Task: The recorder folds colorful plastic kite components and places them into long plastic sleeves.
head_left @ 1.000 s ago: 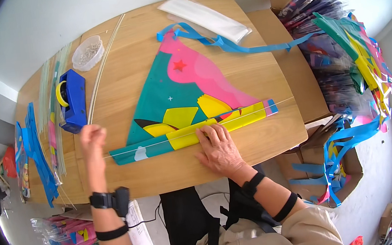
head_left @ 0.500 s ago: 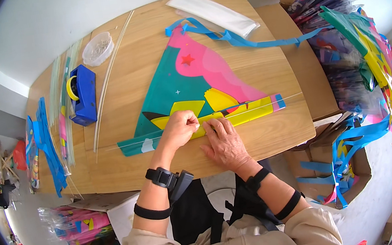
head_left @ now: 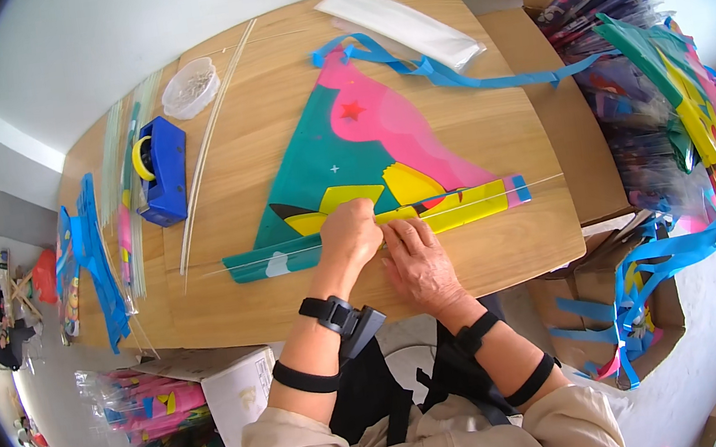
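A kite (head_left: pixel 306 176) of green, pink and yellow sheet lies on the wooden table in front of me, its point at the far side. A thin pale rod (head_left: pixel 464 202) runs along its folded lower edge. My left hand (head_left: pixel 349 235) is closed in a pinch over the middle of that edge; what the fingertips hold is hidden. Beside it, my right hand (head_left: pixel 422 262) rests with fingers laid flat on the yellow part of the edge, next to the left fingertips. A blue ribbon tail (head_left: pixel 465 78) stretches from the kite's point off to the right.
At the left stand a blue tape dispenser (head_left: pixel 166 172), a white tub (head_left: pixel 190 89) of small parts, loose thin rods (head_left: pixel 206 153) and blue ribbons (head_left: pixel 96 267). Clear plastic sleeves (head_left: pixel 400 28) lie at the back. Cardboard boxes (head_left: pixel 563 119) and bagged kites (head_left: pixel 623 107) crowd the right.
My left hand has shifted slightly right, closer against my right hand, and turned its knuckles up. The right hand's fingers have drawn a little closer together. The whole view has shifted slightly.
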Demonstrator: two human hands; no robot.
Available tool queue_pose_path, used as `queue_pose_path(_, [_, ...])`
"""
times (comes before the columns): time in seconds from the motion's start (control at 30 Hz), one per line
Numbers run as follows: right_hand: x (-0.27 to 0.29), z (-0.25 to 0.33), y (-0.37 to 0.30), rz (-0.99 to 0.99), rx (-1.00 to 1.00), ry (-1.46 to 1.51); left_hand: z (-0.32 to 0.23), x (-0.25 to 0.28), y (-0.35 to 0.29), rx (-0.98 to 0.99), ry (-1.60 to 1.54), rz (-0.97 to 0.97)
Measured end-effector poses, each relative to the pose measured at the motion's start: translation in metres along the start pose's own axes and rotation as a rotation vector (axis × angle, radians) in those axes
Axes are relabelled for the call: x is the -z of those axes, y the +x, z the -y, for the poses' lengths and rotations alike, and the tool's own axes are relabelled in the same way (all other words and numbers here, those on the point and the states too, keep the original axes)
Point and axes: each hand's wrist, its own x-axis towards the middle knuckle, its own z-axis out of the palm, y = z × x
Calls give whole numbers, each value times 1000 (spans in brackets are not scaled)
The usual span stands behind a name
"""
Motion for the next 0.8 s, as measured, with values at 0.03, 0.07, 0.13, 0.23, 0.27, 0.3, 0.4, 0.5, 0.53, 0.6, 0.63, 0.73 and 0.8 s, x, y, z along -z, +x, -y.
queue_pose_path(0.03, [1,1,0,0,-1,-19,0,0,1,34,24,-8])
queue_pose_path(0.07, [1,1,1,-2,-2,-35,0,5,1,88,32,-13])
queue_pose_path(0.13, [-1,0,-1,1,-24,-48,1,16,0,123,60,2])
queue_pose_path(0.23, [-1,3,0,10,-47,-45,11,29,-7,181,62,57])
queue_pose_path(0.27, [-3,2,0,8,-45,-46,13,31,-8,194,50,82])
queue_pose_path(0.3, [-3,2,-1,9,-46,-48,18,33,-11,196,-7,64])
queue_pose_path(0.4, [-4,2,0,12,-50,-55,50,38,-23,176,-131,-21])
queue_pose_path(0.5, [-3,2,2,12,-45,-70,85,44,-38,180,-187,-219])
queue_pose_path(0.53, [-3,0,2,10,-46,-81,94,46,-45,227,-221,-315])
queue_pose_path(0.6, [-4,4,2,4,-40,-87,139,53,-64,71,-105,-557])
queue_pose_path(0.63, [-5,6,2,1,-35,-90,165,55,-76,60,61,-620])
queue_pose_path(0.73, [-5,-2,0,-8,-36,-137,181,71,-92,174,66,-525])
queue_pose_path(0.8, [-4,0,0,-13,-31,-140,184,81,-92,202,31,-491])
